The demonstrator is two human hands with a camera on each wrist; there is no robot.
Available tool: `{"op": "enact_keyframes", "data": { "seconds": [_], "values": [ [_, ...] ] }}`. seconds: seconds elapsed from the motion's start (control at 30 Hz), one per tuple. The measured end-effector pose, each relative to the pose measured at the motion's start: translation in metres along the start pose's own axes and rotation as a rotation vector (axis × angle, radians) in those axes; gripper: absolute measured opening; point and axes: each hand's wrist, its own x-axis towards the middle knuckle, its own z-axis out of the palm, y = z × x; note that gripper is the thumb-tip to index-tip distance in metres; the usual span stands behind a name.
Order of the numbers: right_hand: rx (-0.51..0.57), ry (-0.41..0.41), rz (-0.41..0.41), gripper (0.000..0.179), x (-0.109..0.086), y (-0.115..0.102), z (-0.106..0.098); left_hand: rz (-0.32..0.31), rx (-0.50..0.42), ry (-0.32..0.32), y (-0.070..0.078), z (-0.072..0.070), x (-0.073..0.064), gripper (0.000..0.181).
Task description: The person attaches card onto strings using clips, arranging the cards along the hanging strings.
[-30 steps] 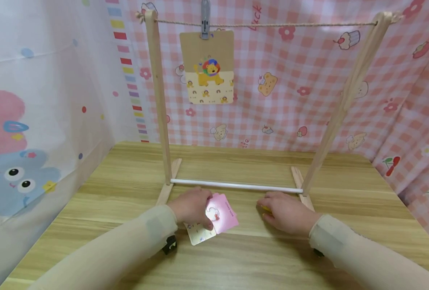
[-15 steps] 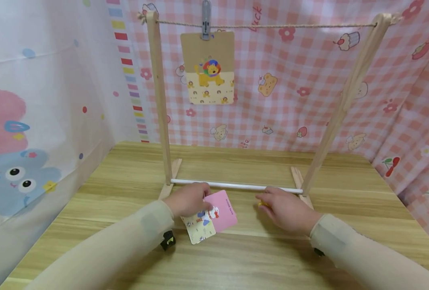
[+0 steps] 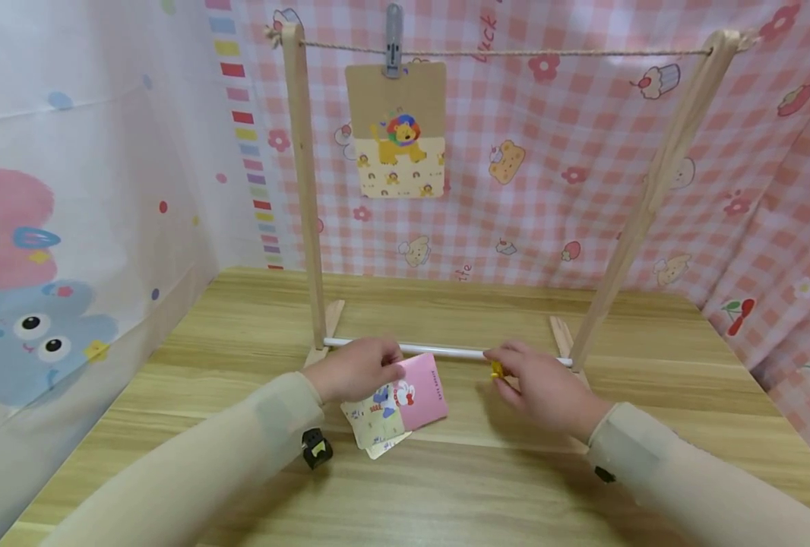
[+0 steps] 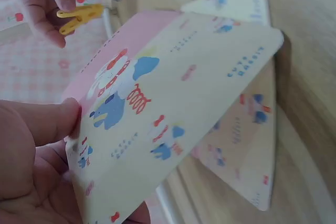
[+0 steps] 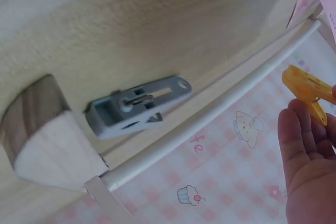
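Observation:
A pink-and-cream card [image 3: 424, 395] with a rabbit print is pinched between the thumb and fingers of my left hand [image 3: 357, 370]. It tilts up off the wooden table. Beneath it, a similar cream card [image 4: 247, 145] lies partly covered. My right hand [image 3: 542, 391] pinches a small yellow clothespin [image 3: 497, 369] near the white crossbar. The left wrist view shows this yellow clothespin [image 4: 79, 18] beyond the rabbit card. In the right wrist view a grey clothespin [image 5: 139, 106] lies on the table by the stand's foot; from the head view it is hidden.
A wooden stand has two posts [image 3: 302, 182] joined by a white rod [image 3: 446, 351] low down and a rope [image 3: 548, 53] on top. A lion card [image 3: 398, 144] hangs from the rope by a grey clothespin [image 3: 393, 45]. Printed cloths [image 3: 583, 213] enclose the table.
My left hand has lifted the rabbit card, which now stands tilted above the other card. My right hand has raised slightly, bringing the yellow clothespin into clearer view.

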Motion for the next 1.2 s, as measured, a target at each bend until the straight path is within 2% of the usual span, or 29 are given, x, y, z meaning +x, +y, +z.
{"op": "enact_keyframes", "data": {
  "seconds": [0.13, 0.33, 0.57, 0.93, 1.2],
  "values": [
    [0.014, 0.1, -0.023, 0.035, 0.001, -0.002, -0.005, -0.015, -0.065, -0.015, 0.008, -0.005, -0.003, 0.015],
    [0.06, 0.2, -0.044, 0.035, 0.004, -0.004, -0.017, -0.014, -0.084, 0.001, 0.017, -0.013, -0.005, 0.016],
    [0.058, 0.268, -0.052, 0.037, 0.008, -0.005, -0.035, 0.038, -0.097, 0.098, 0.024, -0.02, -0.005, 0.016],
    [0.054, 0.366, -0.112, 0.036, 0.014, -0.008, -0.051, 0.099, -0.201, 0.211, 0.033, -0.029, -0.004, 0.013],
    [0.047, 0.427, -0.177, 0.037, 0.021, -0.013, -0.059, 0.133, -0.194, 0.281, 0.042, -0.039, -0.002, 0.011]
  ]
}}
